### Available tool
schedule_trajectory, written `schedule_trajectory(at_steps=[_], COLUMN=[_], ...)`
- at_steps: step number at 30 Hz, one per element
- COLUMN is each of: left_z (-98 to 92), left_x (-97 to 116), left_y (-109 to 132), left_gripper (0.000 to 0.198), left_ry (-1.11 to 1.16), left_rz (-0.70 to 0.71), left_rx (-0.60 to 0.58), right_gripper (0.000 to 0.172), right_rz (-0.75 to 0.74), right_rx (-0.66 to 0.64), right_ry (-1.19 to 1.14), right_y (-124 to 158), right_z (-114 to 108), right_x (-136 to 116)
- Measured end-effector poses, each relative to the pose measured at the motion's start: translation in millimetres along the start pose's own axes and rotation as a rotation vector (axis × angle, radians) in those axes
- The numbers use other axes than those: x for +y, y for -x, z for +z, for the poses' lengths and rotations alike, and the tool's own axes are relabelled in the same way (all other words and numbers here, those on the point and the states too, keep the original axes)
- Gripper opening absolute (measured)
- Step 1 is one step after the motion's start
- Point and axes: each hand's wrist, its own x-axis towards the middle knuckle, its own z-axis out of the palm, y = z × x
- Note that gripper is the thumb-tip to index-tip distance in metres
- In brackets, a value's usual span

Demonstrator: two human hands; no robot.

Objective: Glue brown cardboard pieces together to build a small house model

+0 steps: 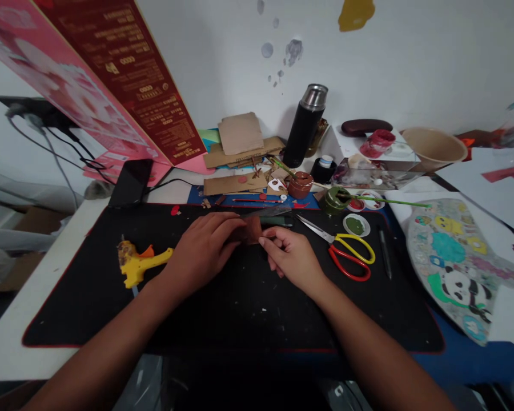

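Between my hands is a small reddish-brown piece (253, 229), thin and slightly curved, perhaps painted card. My left hand (208, 242) is closed on its left side, with the fingertips partly hidden behind it. From the right, my right hand (294, 254) pinches its lower edge between thumb and fingers. Just behind the piece lies a dark green flat item (276, 220) beside a clear strip. Scissors (346, 251) with one yellow and one red handle rest right of my right hand. A yellow glue gun (139, 261) lies left of my left wrist.
A black mat (257, 319) covers the desk. Behind it stand a black thermos (304, 125), a brown paint jar (300, 185), a green paint jar (336, 200) and cardboard scraps (240, 134). A pen (384, 251) and a panda-painted board (458, 262) are at right; a phone (131, 182) is back left.
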Motion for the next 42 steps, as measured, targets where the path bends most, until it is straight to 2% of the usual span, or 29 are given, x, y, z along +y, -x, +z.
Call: schedule_trajectory(at_steps=[5,11,18,21,24,31,42], left_z=[2.4,6.6,-12.9,-17.4,-16.9,-14.6,-16.5], left_x=[-0.9,-7.2,-22.2,-27.0,-28.2,-23.8,-27.8], left_y=[-1.2,-2.9,1.2,4.5,5.3,-1.0,0.5], left_gripper=[0.023,0.021,0.045,0.046,0.043,0.037,0.039], left_ry=[-0.071,-0.086,0.043,0.066,0.087,0.082,0.087], left_rz=[0.072,0.138,0.026,-0.008,-0.027,0.027,0.033], left_rx=[0.024,0.012,-0.136,-0.157,-0.152,-0.074,-0.092], right_gripper=[0.023,0.023,0.022,0.021,0.021,0.021,0.021], right_rz=[-0.07,-0.092,-0.087,-0.083,-0.083,-0.1,-0.109], right_rx=[0.034,0.053,0.064,0.058,0.052,0.068,0.076], right_ry=[0.154,0.226,0.249,0.247,0.25,0.253,0.268], right_y=[-0.7,0.7,1.2,0.3,0.1,0.3,-0.2], right_z=[-0.2,-2.6,-3.5,-2.9,-2.4,-2.6,-2.7], right_x=[2.9,3.0,4.0,4.3,3.7,4.6,6.8])
